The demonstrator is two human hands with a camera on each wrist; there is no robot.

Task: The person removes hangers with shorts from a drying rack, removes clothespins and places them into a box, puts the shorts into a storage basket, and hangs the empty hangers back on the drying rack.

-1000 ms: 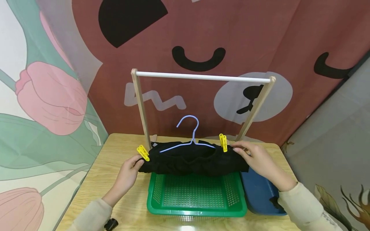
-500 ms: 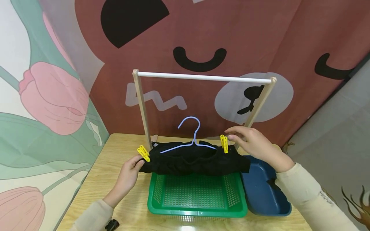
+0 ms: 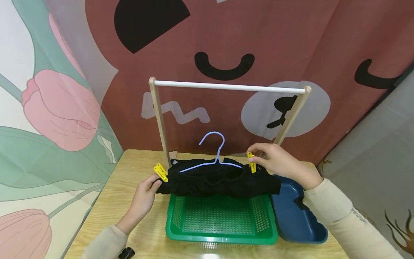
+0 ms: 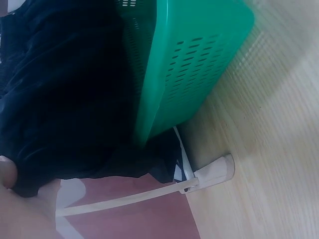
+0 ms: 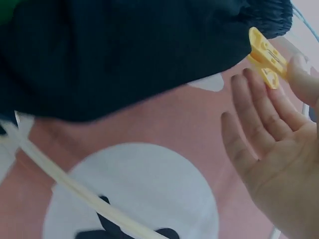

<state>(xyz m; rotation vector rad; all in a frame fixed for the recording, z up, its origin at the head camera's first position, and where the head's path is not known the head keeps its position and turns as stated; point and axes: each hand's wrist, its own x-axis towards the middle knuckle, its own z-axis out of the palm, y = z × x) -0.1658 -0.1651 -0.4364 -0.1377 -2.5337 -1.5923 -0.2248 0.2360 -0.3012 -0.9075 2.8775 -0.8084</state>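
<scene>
A black garment (image 3: 220, 185) with a gathered edge hangs over the back of a green basket (image 3: 221, 239), a light-blue hanger (image 3: 218, 154) inside its opening. One yellow clip (image 3: 160, 172) is clamped at the left end of the garment. My left hand (image 3: 142, 199) pinches the cloth just below that clip. At the right side, my right hand (image 3: 278, 162) holds the other yellow clip (image 3: 252, 166) between thumb and fingers; the right wrist view shows this clip (image 5: 267, 52) on the cloth edge, the thumb on one arm of it.
A wooden rack with a white bar (image 3: 226, 86) stands behind the garment. Right of the basket lies a blue tray (image 3: 295, 219) with a small black item in it. Another black object (image 3: 126, 253) is near the left sleeve on the table (image 3: 106, 194).
My right hand has let go of the garment's right end and moved up and left to take hold of the right yellow clip. The left hand keeps its pinch.
</scene>
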